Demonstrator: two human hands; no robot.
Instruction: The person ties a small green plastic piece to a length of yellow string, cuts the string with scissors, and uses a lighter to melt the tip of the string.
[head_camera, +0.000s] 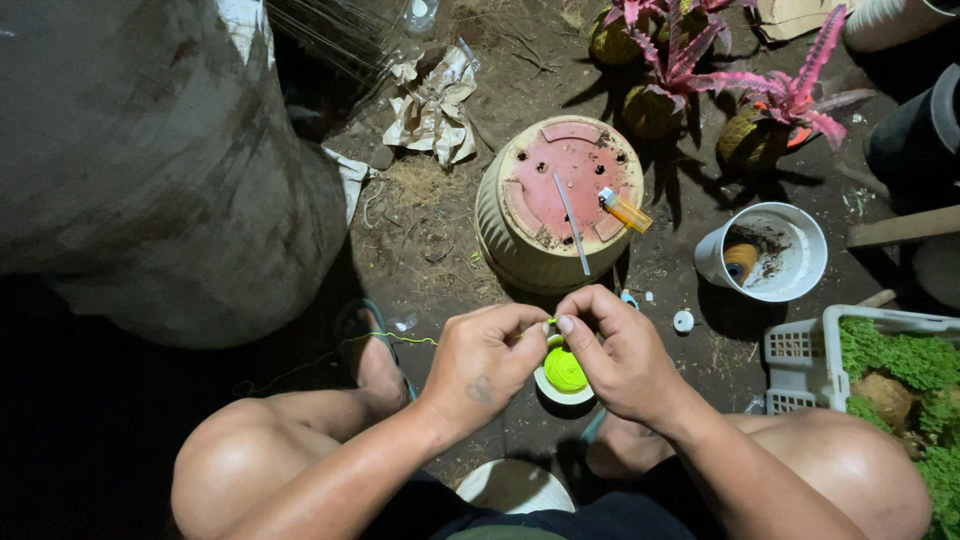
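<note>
Head view: we look down on our own two hands, held together above the dirt between our knees. Far out to the left of the left hand, a big grey sack (150, 170) fills that side. Nearer, just left of that hand, a thin yellow-green thread (400, 338) trails across our sandalled foot (375, 365). Our left hand (482, 362) is closed, thumb and forefinger pinched on the thread's end where the hands meet. Directly below that meeting point sits a spool of yellow-green thread (565, 370), resting in a small white dish (545, 390) on the ground, just under our fingertips and apart from them. Our right hand (620, 355) is also closed, its thumb and forefinger pinching the same bit of thread, touching the left hand's fingertips. Beyond both hands stands an upturned beige pot (520, 235) with a reddish base; a thin pale stick (572, 222) and a yellow lighter (625, 210) lie on it. Above and to the right of the right hand we see a white cup (800, 270) with soil inside, and pink-leaved plants (700, 60) farther off. Just right of our right forearm is a white plastic basket (800, 350) holding green moss (900, 365).
</note>
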